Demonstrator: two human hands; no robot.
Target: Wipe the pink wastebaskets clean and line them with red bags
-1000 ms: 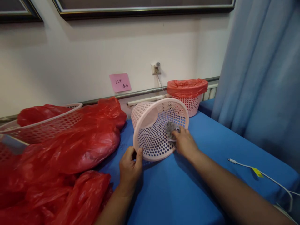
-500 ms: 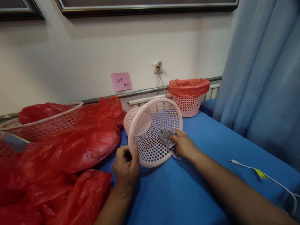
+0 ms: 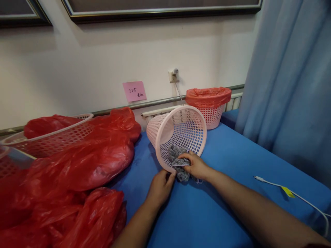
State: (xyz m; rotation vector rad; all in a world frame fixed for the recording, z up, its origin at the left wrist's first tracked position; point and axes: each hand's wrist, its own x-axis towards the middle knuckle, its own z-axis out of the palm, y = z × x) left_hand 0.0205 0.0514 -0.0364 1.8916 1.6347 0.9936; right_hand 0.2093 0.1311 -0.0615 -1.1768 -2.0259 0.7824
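Observation:
A pink perforated basket [image 3: 157,129] lies tilted on its side on the blue surface [image 3: 181,220], its mouth facing me. My left hand [image 3: 160,186] pinches the lower front rim from the left. In my right hand [image 3: 197,166] is a crumpled grey cloth [image 3: 178,155], pressed against the lower inside wall near the rim. Part of the cloth hangs out over the rim. My right fingertips are partly buried in the cloth.
Red plastic bags [image 3: 98,162] are heaped at the left, beside a wide pink basket [image 3: 64,136]. Behind, a pink basket with a red liner [image 3: 212,117] stands upright. A white cable [image 3: 300,194] lies at the right, near a blue curtain [image 3: 287,86].
The pink basket has shifted right and turned a little. My left hand has moved right along with its rim. My right hand has brought the cloth slightly left along the lower wall.

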